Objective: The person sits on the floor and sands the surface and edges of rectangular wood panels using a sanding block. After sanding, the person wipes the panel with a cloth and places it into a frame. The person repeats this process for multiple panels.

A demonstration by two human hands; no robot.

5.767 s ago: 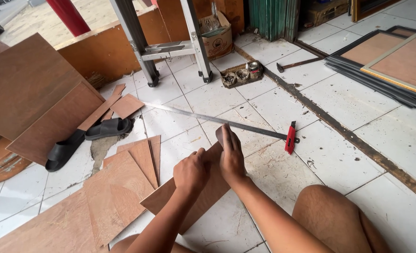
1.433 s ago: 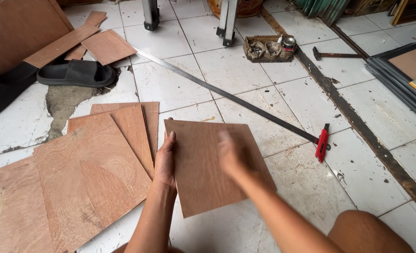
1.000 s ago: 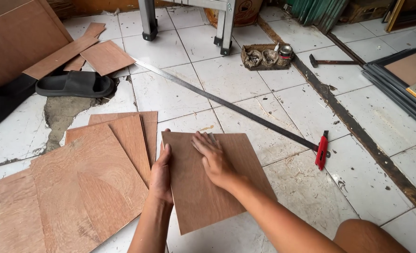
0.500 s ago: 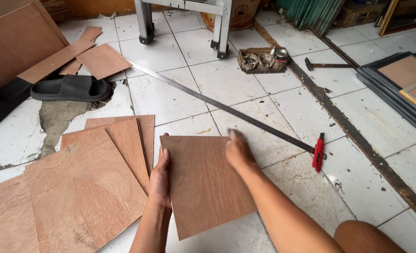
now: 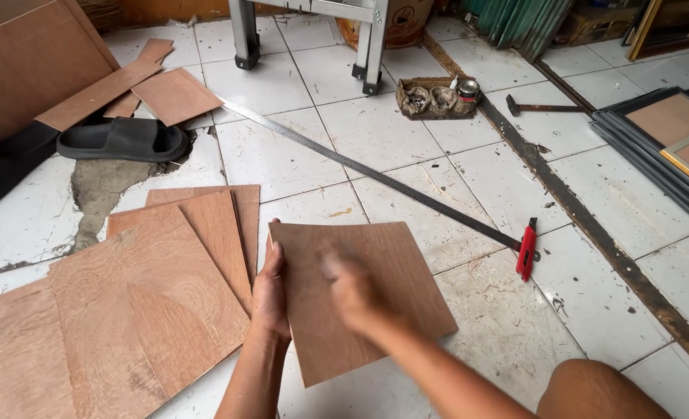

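Observation:
A brown plywood sheet (image 5: 391, 264) lies flat on the white tiled floor in front of me. My left hand (image 5: 271, 291) rests along its left edge, fingers stretched forward and pressing against the edge. My right hand (image 5: 352, 287) is on top of the sheet near its middle, blurred by motion, palm down with nothing held. A long metal straightedge (image 5: 360, 167) lies diagonally beyond the sheet, with a red utility knife (image 5: 526, 250) at its near right end.
Stacked plywood pieces (image 5: 150, 302) lie to the left. A black sandal (image 5: 123, 140) and more boards (image 5: 34, 70) sit far left. A metal stand's legs (image 5: 371, 46), a small box with a tin (image 5: 436, 96), a hammer (image 5: 542, 107) and picture frames (image 5: 670, 132) are beyond. My knee (image 5: 600, 392) is at bottom right.
My right hand has slid back from the sheet's far edge toward its middle. The sheet and my left hand have stayed almost still.

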